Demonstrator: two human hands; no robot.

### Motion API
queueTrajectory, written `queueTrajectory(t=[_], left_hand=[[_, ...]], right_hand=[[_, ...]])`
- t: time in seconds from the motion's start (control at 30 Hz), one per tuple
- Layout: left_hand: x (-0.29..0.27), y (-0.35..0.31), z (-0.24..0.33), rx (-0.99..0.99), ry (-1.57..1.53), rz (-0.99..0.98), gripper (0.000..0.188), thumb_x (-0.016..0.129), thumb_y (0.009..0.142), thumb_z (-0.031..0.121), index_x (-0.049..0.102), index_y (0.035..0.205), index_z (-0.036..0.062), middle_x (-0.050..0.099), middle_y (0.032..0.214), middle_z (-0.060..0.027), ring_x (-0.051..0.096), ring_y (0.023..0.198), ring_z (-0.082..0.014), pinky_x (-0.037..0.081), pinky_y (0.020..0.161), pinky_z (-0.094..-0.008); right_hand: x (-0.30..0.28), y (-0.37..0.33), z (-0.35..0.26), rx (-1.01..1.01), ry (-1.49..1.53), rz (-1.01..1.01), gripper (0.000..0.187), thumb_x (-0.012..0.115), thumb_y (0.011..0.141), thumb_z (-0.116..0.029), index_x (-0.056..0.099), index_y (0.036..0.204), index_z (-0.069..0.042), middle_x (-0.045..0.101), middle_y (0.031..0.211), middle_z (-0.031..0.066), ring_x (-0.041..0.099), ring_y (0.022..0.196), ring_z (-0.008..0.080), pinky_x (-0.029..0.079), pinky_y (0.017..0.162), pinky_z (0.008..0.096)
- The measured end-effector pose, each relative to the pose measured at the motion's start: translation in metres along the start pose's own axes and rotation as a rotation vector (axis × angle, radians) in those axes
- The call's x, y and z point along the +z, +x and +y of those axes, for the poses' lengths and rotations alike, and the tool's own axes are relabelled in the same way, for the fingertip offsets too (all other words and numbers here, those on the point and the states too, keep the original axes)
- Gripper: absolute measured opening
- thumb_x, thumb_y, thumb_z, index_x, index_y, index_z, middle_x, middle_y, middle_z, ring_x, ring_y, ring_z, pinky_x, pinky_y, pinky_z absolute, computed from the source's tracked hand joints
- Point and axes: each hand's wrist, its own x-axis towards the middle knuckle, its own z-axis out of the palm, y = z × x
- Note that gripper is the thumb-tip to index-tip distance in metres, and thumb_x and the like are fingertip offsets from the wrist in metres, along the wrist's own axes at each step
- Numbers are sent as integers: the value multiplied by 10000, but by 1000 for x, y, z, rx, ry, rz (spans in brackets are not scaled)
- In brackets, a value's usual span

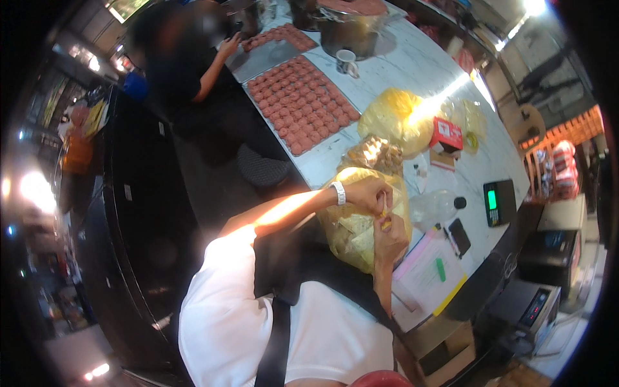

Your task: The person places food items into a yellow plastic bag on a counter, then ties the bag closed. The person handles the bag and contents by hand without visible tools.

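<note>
Both my hands meet above a yellow see-through plastic bag (345, 242) with pale packets inside, at the near edge of the marble-patterned table. My left hand (371, 195), with a white watch at its wrist, has its fingers pinched. Just below it, my right hand (391, 237) is closed too. A small yellow piece (386, 220) shows between the fingers; whether it is part of the bag or a separate thing, I cannot tell. Beyond the hands sits a clear bag of brownish contents (371, 155), touching a fuller yellow bag (396, 119).
Trays of round meat portions (300, 103) stand far left, where a co-worker (177, 58) sits. A mug (346, 63) and large pot (348, 39) are at the back. Rightward lie a red box (446, 134), clear bottle (432, 208), scale (500, 203), phone (459, 237) and papers (425, 271).
</note>
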Motion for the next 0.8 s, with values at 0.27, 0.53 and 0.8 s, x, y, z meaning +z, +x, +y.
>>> queueTrajectory(t=[0.27, 0.53, 0.8], left_hand=[[-2, 1, -12, -41, -266, -84, 138, 680, 747, 18, 636, 876, -7, 545, 649, 63, 494, 623, -6, 435, 579, -181], [-3, 0, -13, -42, -292, -77, 105, 694, 737, -11, 695, 842, -15, 633, 717, 40, 544, 669, -6, 471, 618, -185], [-2, 4, -6, -64, -183, -158, 100, 744, 690, 62, 662, 728, 18, 663, 692, -4, 576, 644, -37, 465, 576, -215]], right_hand=[[3, -1, 5, 5, 103, 59, 137, 704, 726, -40, 622, 831, -68, 582, 716, 76, 560, 533, 244, 447, 522, 376], [5, -2, 9, -35, 83, 81, 148, 713, 708, -36, 628, 824, -67, 589, 713, 68, 560, 535, 227, 448, 523, 361], [6, -1, 13, 23, 182, 42, 186, 740, 671, -18, 624, 810, -60, 581, 713, 64, 551, 562, 208, 450, 534, 348]])
